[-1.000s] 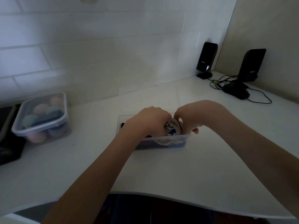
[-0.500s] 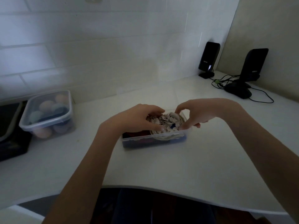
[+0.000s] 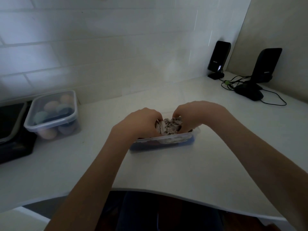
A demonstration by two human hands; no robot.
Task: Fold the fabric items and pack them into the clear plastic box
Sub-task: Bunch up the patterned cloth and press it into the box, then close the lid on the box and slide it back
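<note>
A clear plastic box (image 3: pixel 166 142) stands on the white desk (image 3: pixel 166 172) in front of me. A crumpled white fabric with dark print (image 3: pixel 170 126) sits in its right half, over darker fabric that shows blue and red through the wall. My left hand (image 3: pixel 140 123) grips the patterned fabric from the left, fingers curled down into the box. From the right, my right hand (image 3: pixel 193 115) grips the same fabric with its fingertips sunk into the box. The fingertips of both hands are hidden.
A lidded clear container (image 3: pixel 53 114) of pastel rolled items stands at the left near the tiled wall. A dark flat device (image 3: pixel 11 130) lies at the far left. Two black speakers (image 3: pixel 218 59) (image 3: pixel 265 65), a dark mouse (image 3: pixel 249 94) and cables (image 3: pixel 273 99) sit at the back right.
Both hands have closed in again on the patterned fabric and pushed lower into the box; half a second ago they were spread apart, showing more of the fabric.
</note>
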